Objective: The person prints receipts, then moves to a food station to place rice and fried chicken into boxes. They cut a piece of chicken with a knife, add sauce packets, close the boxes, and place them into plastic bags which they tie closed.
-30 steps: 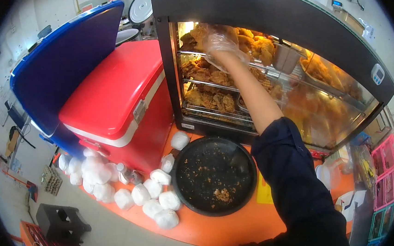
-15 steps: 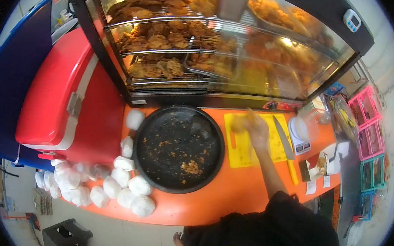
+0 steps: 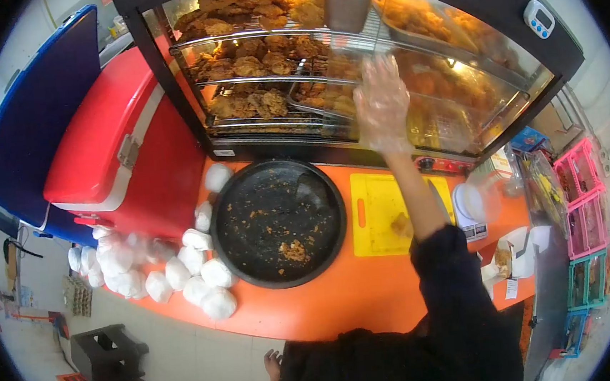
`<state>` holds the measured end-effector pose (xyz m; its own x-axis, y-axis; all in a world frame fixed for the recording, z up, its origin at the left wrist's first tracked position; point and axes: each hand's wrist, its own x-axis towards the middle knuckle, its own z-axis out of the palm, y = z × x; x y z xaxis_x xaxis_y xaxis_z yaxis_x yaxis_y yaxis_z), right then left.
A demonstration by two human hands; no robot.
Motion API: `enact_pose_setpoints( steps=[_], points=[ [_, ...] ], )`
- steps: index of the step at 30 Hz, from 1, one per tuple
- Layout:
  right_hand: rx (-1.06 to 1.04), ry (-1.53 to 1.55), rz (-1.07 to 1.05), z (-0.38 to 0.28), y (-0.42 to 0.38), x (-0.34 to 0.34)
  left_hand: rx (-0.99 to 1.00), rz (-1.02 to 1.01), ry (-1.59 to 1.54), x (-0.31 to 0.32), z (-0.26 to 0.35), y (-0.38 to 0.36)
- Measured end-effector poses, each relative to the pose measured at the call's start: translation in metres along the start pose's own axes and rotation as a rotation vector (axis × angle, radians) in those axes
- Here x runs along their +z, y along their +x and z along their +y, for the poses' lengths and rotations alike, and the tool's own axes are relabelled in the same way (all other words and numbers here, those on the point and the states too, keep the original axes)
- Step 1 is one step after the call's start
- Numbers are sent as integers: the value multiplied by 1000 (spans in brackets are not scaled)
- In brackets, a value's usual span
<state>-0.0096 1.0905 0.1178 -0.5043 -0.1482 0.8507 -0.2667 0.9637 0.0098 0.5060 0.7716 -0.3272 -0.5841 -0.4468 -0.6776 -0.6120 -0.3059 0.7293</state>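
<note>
My right hand (image 3: 383, 105), in a clear plastic glove, is raised in front of the glass of the warming cabinet (image 3: 227, 153), its fingers stretched upward and holding nothing. Fried chicken (image 3: 249, 67) fills the racks inside. Below the hand, a small brown piece of food (image 3: 400, 224) rests on the yellow cutting board (image 3: 378, 206), beside my forearm. A knife (image 3: 437, 201) is mostly hidden behind that arm. My left hand (image 3: 273, 363) hangs low by my body, beyond the counter's front edge, with loosely parted fingers and nothing in it.
A round black pan (image 3: 258, 230) with crumbs stands left of the board. Several white wrapped bundles (image 3: 218, 303) lie along the counter's left, by a red cooler box (image 3: 145, 160). At right are a scale (image 3: 469, 206) and an opened carton (image 3: 514, 256).
My right hand has moved up and away from the cutting board to the cabinet's glass. The food piece now lies lower on the board. My left hand still hangs low.
</note>
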Motion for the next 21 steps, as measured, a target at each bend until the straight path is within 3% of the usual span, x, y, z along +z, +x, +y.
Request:
enact_pose_setpoints(
  steps=[2, 4, 5, 7, 9, 14, 16, 18, 19, 20, 21],
  points=[
    [-48, -89, -1, 1, 25, 39, -49, 52, -100, 4, 29, -26],
    [-81, -87, 264, 8, 36, 81, -107, 145, -141, -1, 26, -43],
    [-93, -61, 253, 3, 37, 87, -187, 223, -175, -1, 31, -55],
    [-71, -131, 247, -4, 36, 79, -162, 248, -264, -22, -50, -41],
    [-70, -165, 221, -12, 38, 78, -171, 271, -305, -21, -56, -51],
    [-65, -247, 265, -36, 41, 94, -222, 151, -289, -15, -77, -55],
    [-129, 33, 359, -32, 44, 109, -238, 132, -291, -9, -73, -42],
    [-102, -228, 18, -52, 48, 79, -263, 88, -274, -2, -66, -25],
    [-42, 63, -301, -55, 58, 55, -263, 72, -260, 1, -54, -16],
    [-181, 12, -362, -59, 59, 48, -266, 57, -246, 5, -48, -9],
    [-462, 283, 123, -43, 41, 58, -269, 43, -224, 10, -42, -1]
  ],
)
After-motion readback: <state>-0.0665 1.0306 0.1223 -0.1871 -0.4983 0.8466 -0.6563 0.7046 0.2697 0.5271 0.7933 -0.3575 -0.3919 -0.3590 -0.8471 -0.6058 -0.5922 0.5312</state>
